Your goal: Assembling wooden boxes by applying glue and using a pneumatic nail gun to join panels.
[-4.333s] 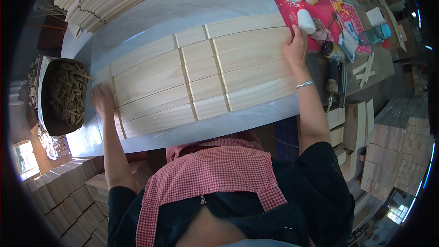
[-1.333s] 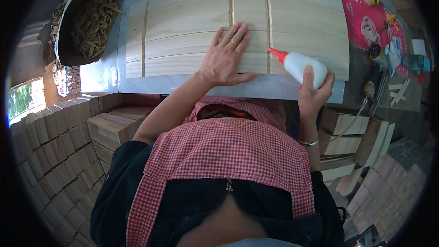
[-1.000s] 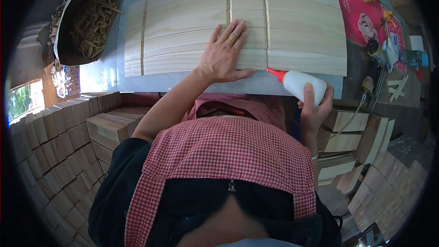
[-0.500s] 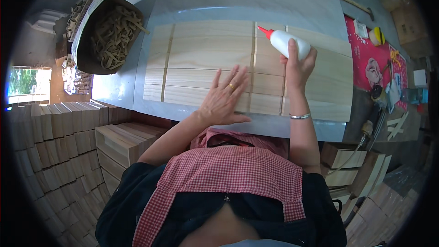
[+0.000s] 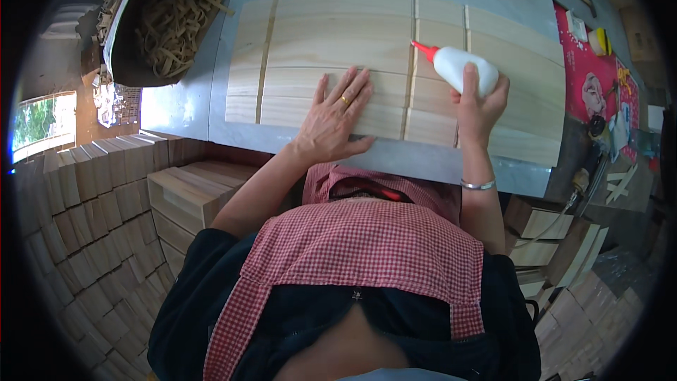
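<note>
A pale wooden panel (image 5: 331,28) lies flat on the table, marked by several narrow grooves that run from its far edge to its near edge. My left hand (image 5: 333,116) rests on the near part of it, fingers stretched out and a ring on one finger. In my right hand (image 5: 481,109) is a white squeeze bottle (image 5: 462,67), tilted, with a red pointed nozzle. The nozzle's tip is at the groove (image 5: 411,56) right of the panel's middle. Whether anything flows from the tip is too small to tell.
On the left a box (image 5: 120,49) holds curled wooden strips. The grey tabletop (image 5: 243,130) borders the panel. A red mat (image 5: 575,56) with small items and a yellow roll (image 5: 600,41) lies at right. Stacked wood blocks (image 5: 92,226) fill the lower left.
My view has shifted, so the table sits higher in the picture. Along the groove, the bottle's nozzle has come nearer to me. My left hand has slid slightly left on the panel.
</note>
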{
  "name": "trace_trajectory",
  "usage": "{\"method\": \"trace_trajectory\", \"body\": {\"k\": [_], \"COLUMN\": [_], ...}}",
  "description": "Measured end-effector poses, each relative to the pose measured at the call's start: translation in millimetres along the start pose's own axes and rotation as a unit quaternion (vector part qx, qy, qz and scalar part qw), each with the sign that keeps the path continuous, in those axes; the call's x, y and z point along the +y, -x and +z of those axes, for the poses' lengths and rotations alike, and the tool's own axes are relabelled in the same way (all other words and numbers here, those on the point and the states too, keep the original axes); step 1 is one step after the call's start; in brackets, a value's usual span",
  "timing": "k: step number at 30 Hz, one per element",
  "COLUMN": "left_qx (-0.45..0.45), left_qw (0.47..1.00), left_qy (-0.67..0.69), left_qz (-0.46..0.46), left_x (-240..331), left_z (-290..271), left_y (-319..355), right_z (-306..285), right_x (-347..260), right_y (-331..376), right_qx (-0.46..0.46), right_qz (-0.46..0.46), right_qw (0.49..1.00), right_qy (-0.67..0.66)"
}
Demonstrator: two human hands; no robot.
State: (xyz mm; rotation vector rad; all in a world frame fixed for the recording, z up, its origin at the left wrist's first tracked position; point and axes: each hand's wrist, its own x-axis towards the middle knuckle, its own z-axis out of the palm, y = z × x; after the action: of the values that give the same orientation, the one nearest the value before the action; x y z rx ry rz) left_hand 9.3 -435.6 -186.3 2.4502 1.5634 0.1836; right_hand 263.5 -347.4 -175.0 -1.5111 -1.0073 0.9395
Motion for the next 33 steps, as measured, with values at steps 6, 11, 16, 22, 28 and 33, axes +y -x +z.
{"method": "trace_trajectory", "body": {"k": [6,11,16,22,28,33], "left_qx": [0.021,0.039,0.041,0.056,0.197,0.173], "left_qw": [1.000,0.999,0.998,0.996,0.973,0.962], "left_qy": [-0.014,-0.009,-0.040,0.069,0.015,-0.021], "left_qz": [0.004,0.008,0.005,0.013,-0.119,-0.211], "left_x": [0,-2,-6,-32,-174,-224], "left_z": [1,5,4,-12,-40,-51], "left_y": [-2,-4,-2,1,3,-4], "right_z": [-48,-71,-80,-58,72,185], "right_x": [-4,-5,-19,-46,-57,-51], "right_y": [78,117,120,90,46,15], "right_qx": [-0.020,-0.028,-0.071,-0.139,-0.216,-0.214], "right_qz": [0.001,0.010,0.084,0.075,-0.023,-0.036], "right_qw": [0.999,0.998,0.993,0.987,0.970,0.970], "right_qy": [0.043,0.049,0.036,-0.031,-0.106,-0.110]}}
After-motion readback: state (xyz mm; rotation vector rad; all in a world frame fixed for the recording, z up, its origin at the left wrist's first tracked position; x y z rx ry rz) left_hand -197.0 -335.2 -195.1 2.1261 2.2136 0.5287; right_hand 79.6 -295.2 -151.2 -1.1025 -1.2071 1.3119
